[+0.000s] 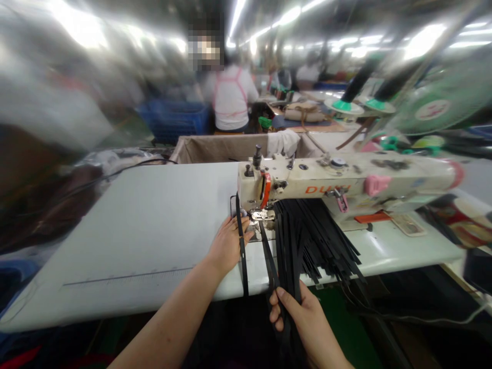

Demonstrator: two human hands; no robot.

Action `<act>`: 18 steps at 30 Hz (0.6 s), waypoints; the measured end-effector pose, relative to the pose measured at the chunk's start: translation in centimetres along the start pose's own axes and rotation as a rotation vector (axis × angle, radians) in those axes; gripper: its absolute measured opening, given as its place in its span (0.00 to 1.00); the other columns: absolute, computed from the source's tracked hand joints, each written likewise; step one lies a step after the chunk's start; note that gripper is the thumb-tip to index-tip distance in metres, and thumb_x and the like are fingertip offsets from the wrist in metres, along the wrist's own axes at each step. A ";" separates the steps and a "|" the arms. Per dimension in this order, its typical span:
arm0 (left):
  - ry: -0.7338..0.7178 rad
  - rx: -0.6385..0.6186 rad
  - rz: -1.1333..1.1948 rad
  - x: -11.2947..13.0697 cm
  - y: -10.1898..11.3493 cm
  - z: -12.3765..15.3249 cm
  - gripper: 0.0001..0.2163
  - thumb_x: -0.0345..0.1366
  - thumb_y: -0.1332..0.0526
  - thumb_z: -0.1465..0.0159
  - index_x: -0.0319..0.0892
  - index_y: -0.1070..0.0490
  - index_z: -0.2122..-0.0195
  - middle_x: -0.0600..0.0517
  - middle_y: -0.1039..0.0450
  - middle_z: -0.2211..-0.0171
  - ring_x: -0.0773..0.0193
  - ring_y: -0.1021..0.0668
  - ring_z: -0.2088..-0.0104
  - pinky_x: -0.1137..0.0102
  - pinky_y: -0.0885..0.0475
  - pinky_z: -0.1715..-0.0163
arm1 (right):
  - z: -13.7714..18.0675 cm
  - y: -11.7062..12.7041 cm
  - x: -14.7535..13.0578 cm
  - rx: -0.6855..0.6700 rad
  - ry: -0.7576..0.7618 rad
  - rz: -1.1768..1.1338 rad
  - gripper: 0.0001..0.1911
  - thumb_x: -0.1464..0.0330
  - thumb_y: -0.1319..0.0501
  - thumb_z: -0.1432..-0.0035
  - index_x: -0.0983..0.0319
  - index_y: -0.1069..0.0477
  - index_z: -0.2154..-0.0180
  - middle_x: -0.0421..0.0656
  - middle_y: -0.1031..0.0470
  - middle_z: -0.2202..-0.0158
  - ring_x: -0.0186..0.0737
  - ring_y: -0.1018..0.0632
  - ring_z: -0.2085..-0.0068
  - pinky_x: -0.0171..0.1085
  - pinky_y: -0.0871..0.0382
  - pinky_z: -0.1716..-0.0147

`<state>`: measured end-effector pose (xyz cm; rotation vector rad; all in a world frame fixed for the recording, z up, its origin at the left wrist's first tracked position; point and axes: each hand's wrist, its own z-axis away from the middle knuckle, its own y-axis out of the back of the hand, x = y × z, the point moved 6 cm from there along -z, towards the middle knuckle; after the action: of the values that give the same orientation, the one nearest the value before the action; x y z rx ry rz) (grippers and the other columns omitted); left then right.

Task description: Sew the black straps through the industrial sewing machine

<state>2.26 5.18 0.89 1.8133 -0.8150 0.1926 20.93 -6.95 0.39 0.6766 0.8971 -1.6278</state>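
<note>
Black flat strips are gripped in my right hand, five o'clock from the silver metal needle plate, seemingly to stay straight, my open left hand palm-down at eight.

Matt strips, a smooth, glossy tabletop, a metal needle plate (shiny, too).

Sewing machine, black strips on table
</note>
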 end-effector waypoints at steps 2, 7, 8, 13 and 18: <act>0.000 0.001 0.013 -0.1 0.0 0.0 0.14 0.37 0.44 0.27 0.44 0.27 0.42 0.46 0.25 0.40 0.52 0.29 0.35 0.49 0.38 0.32 | 0.0 0.0 0.0 -0.003 0.006 0.003 0.27 0.47 0.24 0.57 0.62 0.28 0.70 0.40 0.22 0.74 0.33 0.24 0.79 0.31 0.35 0.82; 0.004 0.025 0.107 -1.3 -0.3 -0.7 0.12 0.33 0.45 0.28 0.44 0.25 0.48 0.45 0.24 0.44 0.52 0.27 0.37 0.50 0.34 0.34 | -0.1 -0.1 0.2 -0.037 0.056 -0.002 0.26 0.49 0.24 0.54 0.62 0.29 0.68 0.40 0.21 0.74 0.34 0.23 0.79 0.32 0.32 0.81; 0.010 0.037 0.125 -1.8 -0.3 -1.1 0.12 0.32 0.45 0.29 0.44 0.25 0.48 0.44 0.24 0.45 0.52 0.27 0.38 0.50 0.33 0.34 | -0.2 -0.2 0.3 -0.046 0.066 -0.002 0.26 0.49 0.25 0.54 0.62 0.29 0.67 0.40 0.21 0.73 0.34 0.23 0.79 0.32 0.32 0.81; 0.155 0.001 0.166 -4.7 -1.0 -4.8 0.16 0.27 0.42 0.35 0.41 0.25 0.48 0.43 0.25 0.44 0.48 0.27 0.38 0.50 0.33 0.35 | -1.0 -0.9 0.5 -0.059 0.059 0.007 0.30 0.49 0.24 0.56 0.62 0.29 0.61 0.38 0.22 0.74 0.35 0.23 0.79 0.32 0.31 0.82; 0.198 -0.031 0.191 -5.5 -0.8 -8.2 0.14 0.30 0.39 0.36 0.39 0.22 0.50 0.44 0.24 0.44 0.43 0.25 0.40 0.52 0.31 0.37 | -1.3 -1.7 0.6 -0.015 0.054 0.008 0.34 0.48 0.25 0.57 0.62 0.32 0.57 0.37 0.22 0.76 0.36 0.23 0.80 0.33 0.29 0.82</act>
<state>0.64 14.95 0.86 1.6567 -0.8447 0.4733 19.12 -6.00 -0.46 0.7150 0.9437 -1.6008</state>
